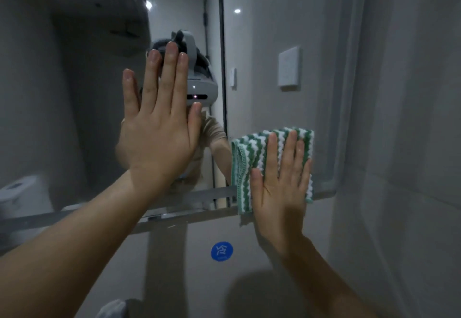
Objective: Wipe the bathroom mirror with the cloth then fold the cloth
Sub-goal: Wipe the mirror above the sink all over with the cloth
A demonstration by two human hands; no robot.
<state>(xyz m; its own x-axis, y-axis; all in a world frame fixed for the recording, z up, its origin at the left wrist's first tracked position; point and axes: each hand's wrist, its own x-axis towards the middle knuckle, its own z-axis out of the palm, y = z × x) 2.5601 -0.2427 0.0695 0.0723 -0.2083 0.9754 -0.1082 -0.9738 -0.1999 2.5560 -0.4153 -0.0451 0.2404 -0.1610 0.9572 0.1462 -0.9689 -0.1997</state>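
Observation:
The bathroom mirror [74, 93] fills the upper left and middle of the view, ending at a lower edge and a right edge. My left hand [159, 128] lies flat against the glass with straight fingers pointing up. A green-and-white striped cloth [249, 153], folded over, sits at the mirror's lower right corner. My right hand [282, 188] presses the cloth flat against the glass with straight fingers. The cloth's lower part hangs past the mirror's bottom edge.
A grey wall surrounds the mirror. A blue round sticker [221, 251] is on the wall below the mirror. The mirror reflects a person wearing a headset, a white wall switch [289, 68] and a toilet [22, 193] at lower left.

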